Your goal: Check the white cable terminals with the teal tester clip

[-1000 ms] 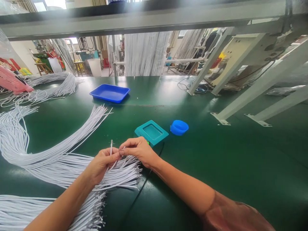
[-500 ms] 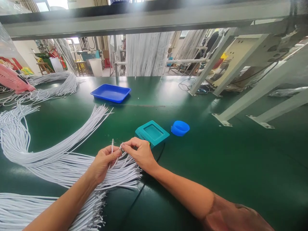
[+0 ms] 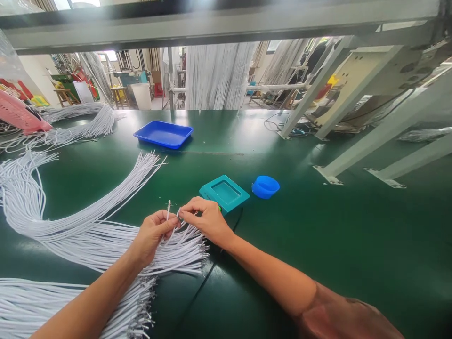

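Note:
Between thumb and fingers my left hand point(image 3: 155, 233) pinches a white cable point(image 3: 168, 210), whose end sticks up with fine strands at its tip. Fingertips of my right hand point(image 3: 208, 219) are closed on a cable end close beside the left fingertips; the small detail there is hidden. Beneath both hands lies a bundle of white cables point(image 3: 116, 242), with frayed ends pointing right. Just beyond my right hand sits a teal device with a square recess point(image 3: 228, 192), partly covered by that hand.
A small blue bowl point(image 3: 265, 187) stands right of the teal device. Farther back is a blue tray point(image 3: 163, 134). More cable bundles point(image 3: 70, 310) lie at left, near a pink object point(image 3: 21, 113). Metal legs point(image 3: 328, 174) stand on the green table point(image 3: 318, 245) at right.
Both hands keep their pinch and have shifted only slightly. The upright cable end has moved a little to the right. The whole view has shifted slightly.

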The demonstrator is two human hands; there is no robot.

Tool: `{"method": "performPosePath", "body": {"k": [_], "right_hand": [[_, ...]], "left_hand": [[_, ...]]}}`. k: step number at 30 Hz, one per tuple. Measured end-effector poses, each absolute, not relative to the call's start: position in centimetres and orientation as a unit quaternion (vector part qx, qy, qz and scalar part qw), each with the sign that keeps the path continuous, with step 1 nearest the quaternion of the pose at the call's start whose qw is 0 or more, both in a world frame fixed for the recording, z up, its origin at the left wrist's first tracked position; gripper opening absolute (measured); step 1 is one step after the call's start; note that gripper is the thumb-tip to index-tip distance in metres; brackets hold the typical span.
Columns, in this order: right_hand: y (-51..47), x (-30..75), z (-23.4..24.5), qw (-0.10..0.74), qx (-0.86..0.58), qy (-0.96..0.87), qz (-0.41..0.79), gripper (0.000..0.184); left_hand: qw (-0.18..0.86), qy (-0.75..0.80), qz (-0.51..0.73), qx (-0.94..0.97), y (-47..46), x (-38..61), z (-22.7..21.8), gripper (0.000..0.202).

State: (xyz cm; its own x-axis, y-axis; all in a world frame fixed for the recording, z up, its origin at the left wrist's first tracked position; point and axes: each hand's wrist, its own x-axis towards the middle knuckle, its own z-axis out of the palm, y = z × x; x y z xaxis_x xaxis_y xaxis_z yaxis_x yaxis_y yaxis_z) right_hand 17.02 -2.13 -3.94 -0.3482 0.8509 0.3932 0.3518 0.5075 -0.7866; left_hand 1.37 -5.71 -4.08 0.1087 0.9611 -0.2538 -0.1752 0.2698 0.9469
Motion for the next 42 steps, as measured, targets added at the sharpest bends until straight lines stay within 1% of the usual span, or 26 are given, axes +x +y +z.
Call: {"method": "performPosePath", "body": {"k": [1,3,5,7,9,12,14,17,19,26,30,34,38,42], "right_hand": [[-2.2,17.0,-4.2,0.42,-0.391,-0.777,0.258,0.015],[-2.5,16.9,-5.0,0.416,-0.357,-0.828,0.12,0.021],[-2.5,17.0,-5.7,0.382,-0.292,-0.877,-0.013,0.029],[-2.4,17.2,-6.0,0.342,-0.236,-0.906,-0.076,0.032],[-1.9,17.5,-5.8,0.323,-0.242,-0.912,-0.07,0.029],[-0.9,18.1,-5.0,0.285,-0.33,-0.9,-0.022,0.013],[-0.4,18.6,-4.4,0.215,-0.364,-0.906,-0.015,0.015],[-0.1,19.0,-4.0,0.097,-0.358,-0.928,-0.03,0.018],[0.0,19.1,-3.8,0.064,-0.344,-0.936,-0.036,0.02],[0.1,19.0,-3.9,0.049,-0.325,-0.943,-0.058,0.018],[0.3,18.9,-4.3,0.069,-0.323,-0.941,-0.072,0.019],[0.5,18.7,-4.7,0.081,-0.325,-0.94,-0.072,0.021],[0.5,18.6,-4.8,0.091,-0.324,-0.939,-0.067,0.022],[0.7,19.1,-4.6,0.109,-0.324,-0.937,-0.068,0.018]], "left_hand": [[0.633,0.489,0.451,0.396,-5.7,1.4,-4.1,0.016],[0.654,0.482,0.451,0.371,-5.7,1.6,-4.2,0.014],[0.681,0.47,0.448,0.339,-5.7,1.6,-4.3,0.025],[0.699,0.462,0.444,0.316,-5.6,1.6,-4.4,0.036],[0.704,0.465,0.44,0.308,-5.4,1.5,-4.4,0.038],[0.7,0.472,0.442,0.303,-5.1,1.3,-4.6,0.037],[0.698,0.474,0.442,0.303,-4.9,1.2,-4.8,0.036],[0.696,0.479,0.433,0.315,-4.7,1.2,-5.0,0.031],[0.7,0.481,0.42,0.319,-4.5,1.1,-5.1,0.029],[0.72,0.478,0.387,0.321,-4.2,1.1,-4.9,0.023],[0.72,0.493,0.365,0.325,-4.0,1.4,-4.8,0.022],[0.694,0.53,0.356,0.332,-3.6,1.6,-5.0,0.022],[0.687,0.539,0.349,0.341,-3.4,1.6,-5.1,0.025],[0.687,0.546,0.34,0.34,-3.3,1.6,-4.9,0.023]]}}
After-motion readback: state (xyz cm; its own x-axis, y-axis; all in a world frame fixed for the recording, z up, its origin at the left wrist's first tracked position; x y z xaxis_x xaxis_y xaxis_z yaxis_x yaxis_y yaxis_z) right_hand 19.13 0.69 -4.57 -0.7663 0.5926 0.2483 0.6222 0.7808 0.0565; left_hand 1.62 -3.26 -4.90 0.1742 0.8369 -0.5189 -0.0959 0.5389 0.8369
